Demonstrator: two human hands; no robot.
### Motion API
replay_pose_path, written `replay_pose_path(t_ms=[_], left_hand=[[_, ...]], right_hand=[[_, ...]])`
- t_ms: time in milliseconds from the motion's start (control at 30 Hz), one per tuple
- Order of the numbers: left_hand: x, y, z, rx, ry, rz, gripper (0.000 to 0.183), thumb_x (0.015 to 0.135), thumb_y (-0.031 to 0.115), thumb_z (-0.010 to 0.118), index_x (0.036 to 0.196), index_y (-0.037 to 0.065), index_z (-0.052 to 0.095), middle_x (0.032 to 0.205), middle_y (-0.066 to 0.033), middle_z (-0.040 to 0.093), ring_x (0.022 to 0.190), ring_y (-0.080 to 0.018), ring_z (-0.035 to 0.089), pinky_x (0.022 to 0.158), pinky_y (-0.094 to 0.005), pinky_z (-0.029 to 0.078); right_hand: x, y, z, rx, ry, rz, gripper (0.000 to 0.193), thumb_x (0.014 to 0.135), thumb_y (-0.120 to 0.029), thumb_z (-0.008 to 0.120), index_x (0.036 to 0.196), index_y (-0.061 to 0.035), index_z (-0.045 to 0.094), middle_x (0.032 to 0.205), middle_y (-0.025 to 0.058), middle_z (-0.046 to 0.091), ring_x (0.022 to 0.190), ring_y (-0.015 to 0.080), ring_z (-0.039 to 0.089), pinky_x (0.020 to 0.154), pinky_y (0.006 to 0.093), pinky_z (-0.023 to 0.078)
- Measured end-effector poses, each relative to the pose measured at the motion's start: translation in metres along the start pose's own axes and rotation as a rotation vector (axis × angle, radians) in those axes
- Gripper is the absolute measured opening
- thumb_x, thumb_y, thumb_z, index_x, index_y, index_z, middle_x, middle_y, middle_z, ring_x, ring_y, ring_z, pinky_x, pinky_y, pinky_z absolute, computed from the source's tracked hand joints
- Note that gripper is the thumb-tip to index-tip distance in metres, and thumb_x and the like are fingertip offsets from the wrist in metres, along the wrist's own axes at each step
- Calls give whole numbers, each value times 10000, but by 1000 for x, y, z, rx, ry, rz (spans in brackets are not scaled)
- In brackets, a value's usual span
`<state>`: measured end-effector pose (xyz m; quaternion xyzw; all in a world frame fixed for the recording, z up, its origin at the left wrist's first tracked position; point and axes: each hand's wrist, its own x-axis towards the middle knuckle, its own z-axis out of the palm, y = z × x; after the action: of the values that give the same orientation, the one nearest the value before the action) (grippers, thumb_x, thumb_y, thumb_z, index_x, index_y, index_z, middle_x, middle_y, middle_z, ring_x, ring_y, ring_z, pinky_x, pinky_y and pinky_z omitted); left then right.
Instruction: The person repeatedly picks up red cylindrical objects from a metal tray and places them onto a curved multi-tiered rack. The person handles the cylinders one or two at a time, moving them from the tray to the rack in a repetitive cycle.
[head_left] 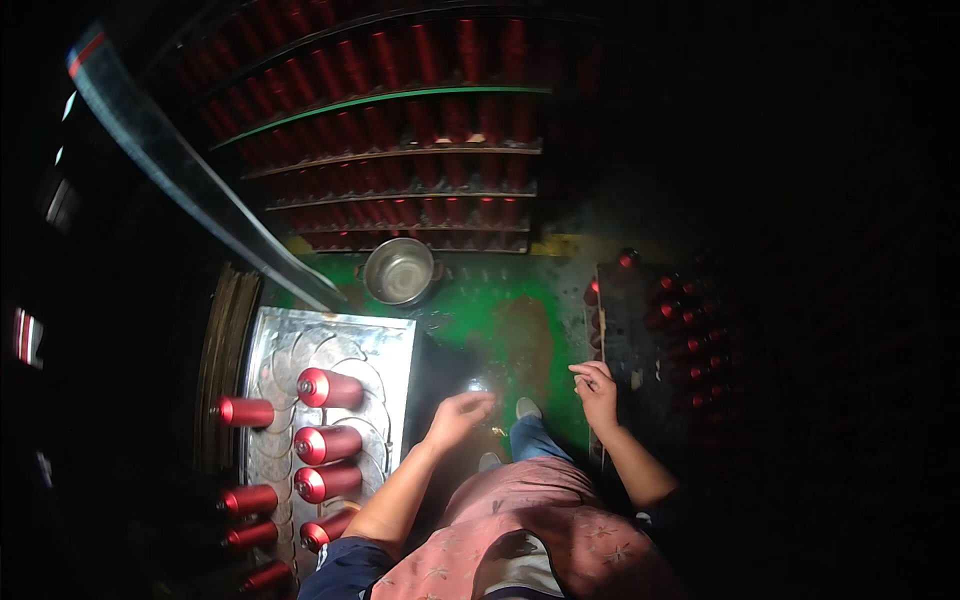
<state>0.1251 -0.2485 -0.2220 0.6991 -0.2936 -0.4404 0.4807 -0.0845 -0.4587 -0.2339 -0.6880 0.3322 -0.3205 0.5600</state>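
Rack [450, 151] beyond, bench [393, 340] at left

Rack across the far side, several shelves high, one shelf edge bright green, packed with rows of red cylinders [470, 50], the upper ones blurred. Below, green floor [465, 330], worn brown and dark in patches. To the left, bench with a shiny metal top marked by overlapping curves, brightly lit along its right edge. To the right, dark surface [635, 345] with a pale left edge and further red cylinders in deep shadow, too dim to count. Long pale strip [180, 160], banded red at its upper end, slanting down toward the bench's far edge. Pink patterned apron [540, 490] over blue jeans [535, 440]. Just past the bench's far right corner, metal pot [400, 272] on the floor, open at the top. On the bench, eight shiny bench cylinders [330, 444]: four along the right edge, the nearest partly behind the left forearm, and four along the left edge. Left hand [465, 412] off the bench's right edge, over the floor, fingers bent; grip loosely part-open, nothing visible in it. Right hand [598, 397] beside the dark surface's left edge, fingers half-curled; grip part-open, likewise empty. Cannot tell whether touching that edge. Pale shoe [528, 408] between the hands.
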Motion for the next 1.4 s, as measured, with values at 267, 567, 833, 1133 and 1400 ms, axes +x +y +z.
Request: replay_pose_path(t_ms=[267,567,833,1133,1400], left_hand=[[11,-37,157,63,-584,-260,245,909,0,618,1142,-4,692,954,17,677,826,-57,582,697,-209,462],[39,-71,362,572,-1022,143,301,912,69,645,1208,95,696,1037,-66,742,873,-120,675,763,-282,545],[61,-134,652,962,-1260,864,709,818,316,750,1459,277,451,1551,-305,214,1329,-481,361,1082,-514,371],[24,-150,763,585,-1213,1066,469,753,83,743,1195,164,609,1403,-193,473,1257,-418,473,1035,-512,411],[22,-154,785,185,-1166,-380,421,662,20,762,1036,82,579,997,-116,560,828,-334,579,814,-411,482]], right_hand=[[-292,91,-167,-284,756,214,258,880,17,582,1090,-63,710,843,33,614,695,85,540,634,224,443],[-479,213,-241,-345,1020,1046,378,985,-242,550,1331,-94,583,1343,182,567,1221,336,552,1042,473,431],[-572,316,-353,-1190,1198,920,504,992,-349,528,1437,-117,485,1450,196,451,1326,372,438,1091,528,344],[-565,344,-372,-1050,1430,933,563,826,-194,730,1368,-168,578,1353,207,462,1212,425,478,1061,502,370],[-563,343,-375,-828,1492,926,583,801,-163,759,1354,-189,577,1377,225,410,1275,411,425,1076,494,351]])
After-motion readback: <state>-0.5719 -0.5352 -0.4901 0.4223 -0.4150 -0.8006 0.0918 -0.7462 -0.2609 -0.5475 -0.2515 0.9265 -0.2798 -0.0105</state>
